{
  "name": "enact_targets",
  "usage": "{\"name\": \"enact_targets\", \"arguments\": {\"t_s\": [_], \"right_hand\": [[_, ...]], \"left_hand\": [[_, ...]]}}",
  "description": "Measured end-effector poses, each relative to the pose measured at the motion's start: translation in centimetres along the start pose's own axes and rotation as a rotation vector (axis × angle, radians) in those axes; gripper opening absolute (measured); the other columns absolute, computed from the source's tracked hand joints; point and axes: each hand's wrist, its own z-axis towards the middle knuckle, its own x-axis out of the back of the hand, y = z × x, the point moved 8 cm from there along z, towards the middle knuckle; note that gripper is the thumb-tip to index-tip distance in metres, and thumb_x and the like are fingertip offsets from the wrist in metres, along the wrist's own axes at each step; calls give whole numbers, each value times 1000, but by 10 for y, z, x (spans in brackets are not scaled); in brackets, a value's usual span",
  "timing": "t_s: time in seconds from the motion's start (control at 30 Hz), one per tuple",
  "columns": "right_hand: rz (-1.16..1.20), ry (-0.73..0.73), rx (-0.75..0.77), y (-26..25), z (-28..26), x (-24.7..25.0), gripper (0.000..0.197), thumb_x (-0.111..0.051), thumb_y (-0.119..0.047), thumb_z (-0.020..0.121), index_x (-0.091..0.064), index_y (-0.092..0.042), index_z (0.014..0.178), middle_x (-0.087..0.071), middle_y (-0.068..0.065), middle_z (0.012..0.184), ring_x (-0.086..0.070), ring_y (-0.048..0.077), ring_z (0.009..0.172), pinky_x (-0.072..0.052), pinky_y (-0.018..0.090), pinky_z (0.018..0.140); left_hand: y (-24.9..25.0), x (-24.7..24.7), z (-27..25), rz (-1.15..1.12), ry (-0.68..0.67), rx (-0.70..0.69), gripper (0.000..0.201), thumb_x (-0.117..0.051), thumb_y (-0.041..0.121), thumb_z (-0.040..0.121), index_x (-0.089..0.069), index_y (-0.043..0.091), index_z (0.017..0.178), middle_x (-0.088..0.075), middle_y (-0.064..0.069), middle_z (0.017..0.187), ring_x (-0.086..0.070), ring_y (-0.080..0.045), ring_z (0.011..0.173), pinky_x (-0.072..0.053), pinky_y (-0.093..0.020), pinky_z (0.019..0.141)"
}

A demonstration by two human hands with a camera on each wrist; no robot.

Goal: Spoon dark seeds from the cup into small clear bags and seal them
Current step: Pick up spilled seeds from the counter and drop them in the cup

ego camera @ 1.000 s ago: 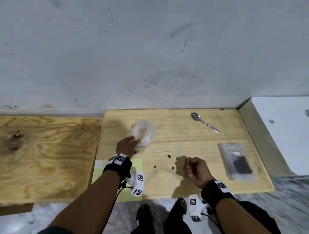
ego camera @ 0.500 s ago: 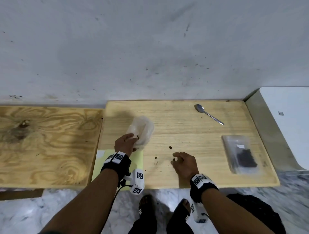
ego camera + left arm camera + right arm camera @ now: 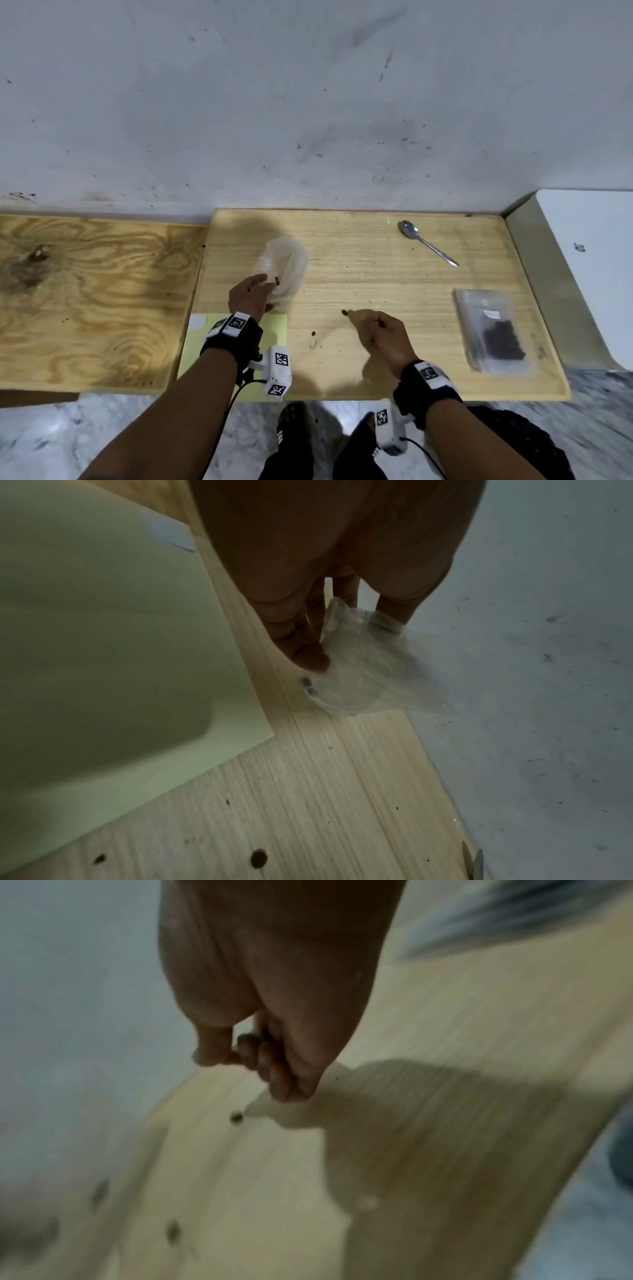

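Since a second ago the right hand (image 3: 383, 334) has dropped from a raised fist to the pale board (image 3: 394, 274), knuckles up and fingers bunched over a stray dark seed (image 3: 344, 312) lying just beyond its fingertips; whether those fingers pinch a seed cannot be told, as the right wrist view is blurred. The left hand (image 3: 249, 298) has kept its place, thumb and fingers closed around the near end of a clear plastic cup (image 3: 286, 265) tipped on its side on the board, two dark seeds (image 3: 308, 686) showing through its wall by the fingertip. Taking the cup as the mark: a spoon (image 3: 424, 241) lies far to its right, toward the wall, bowl up. A sealed clear bag (image 3: 493, 330) holding dark seeds lies flat farther right still and nearer the person. A yellow-green sheet (image 3: 274, 325) sits just on the person's side of the cup, under the left wrist. A darker plywood panel (image 3: 96, 301) adjoins the board to the cup's left.
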Motion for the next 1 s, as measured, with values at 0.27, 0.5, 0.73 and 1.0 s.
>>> {"name": "enact_targets", "arguments": {"t_s": [0.27, 0.5, 0.73, 1.0], "right_hand": [[493, -91, -354, -10, 18, -8, 25, -39, -13, 95, -53, -11, 75, -47, 2, 61, -38, 11, 42, -40, 21, 38], [-314, -5, -107, -17, 40, -7, 39, -53, -6, 82, -61, -19, 46, -53, -6, 52, -43, 14, 46, -31, 19, 42], [-712, 10, 79, -1, 47, -18, 24, -84, -21, 76, -74, -22, 98, -68, -7, 76, -65, 6, 72, -51, 15, 79], [-906, -5, 221, 3, 41, -29, 6, -64, -25, 89, -69, -26, 86, -70, -12, 85, -66, 8, 82, -47, 19, 75]], "left_hand": [[16, -4, 19, -1, 25, -2, 32, -74, 5, 80, -68, 5, 111, -66, -18, 114, -62, -27, 85, -54, -30, 61], [18, -7, 27, 9, 21, -22, 30, -74, 5, 80, -69, 9, 109, -65, -17, 118, -64, -25, 86, -57, -33, 67], [10, -4, 25, 6, 16, -4, 29, -73, 3, 80, -69, 9, 108, -66, -17, 117, -64, -26, 89, -59, -34, 69], [5, 8, 23, 9, 24, -23, 30, -74, 3, 79, -69, 7, 108, -66, -18, 117, -64, -27, 89, -59, -38, 74]]}}
